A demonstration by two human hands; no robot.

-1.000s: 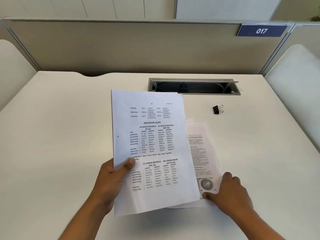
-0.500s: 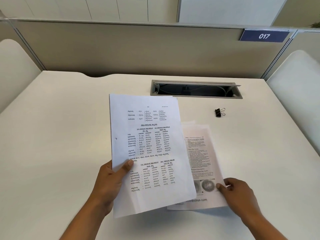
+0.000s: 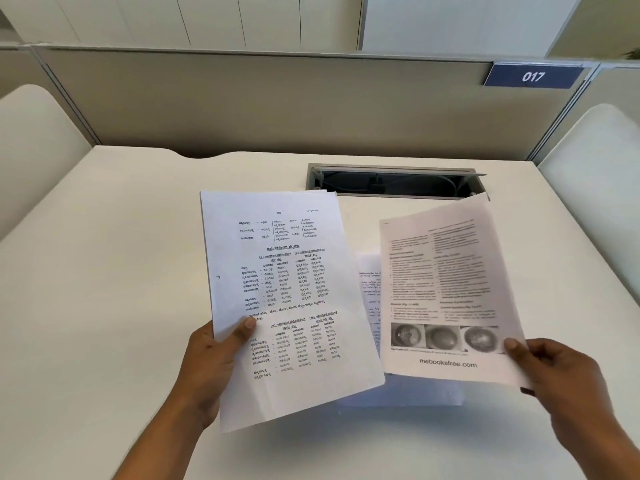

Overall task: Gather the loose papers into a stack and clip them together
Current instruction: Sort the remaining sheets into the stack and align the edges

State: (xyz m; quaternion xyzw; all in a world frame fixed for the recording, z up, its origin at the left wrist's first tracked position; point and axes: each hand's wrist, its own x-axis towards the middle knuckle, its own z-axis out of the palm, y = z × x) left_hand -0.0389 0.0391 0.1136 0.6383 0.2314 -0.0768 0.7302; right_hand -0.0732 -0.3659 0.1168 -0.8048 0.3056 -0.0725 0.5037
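My left hand grips a thin stack of printed papers by its lower left edge, held above the white desk. My right hand pinches the lower right corner of a single printed sheet with three round pictures, lifted off the desk and tilted. Another sheet lies flat on the desk between and beneath the two held papers, mostly covered. The black binder clip is hidden behind the lifted sheet.
An open cable slot is cut into the desk behind the papers. A beige partition with a blue "017" sign closes the back. Chair backs stand at the left and right.
My right hand has lifted the pictured sheet off the desk and raised it to the right; it now hides the binder clip. The left hand's stack has barely moved.
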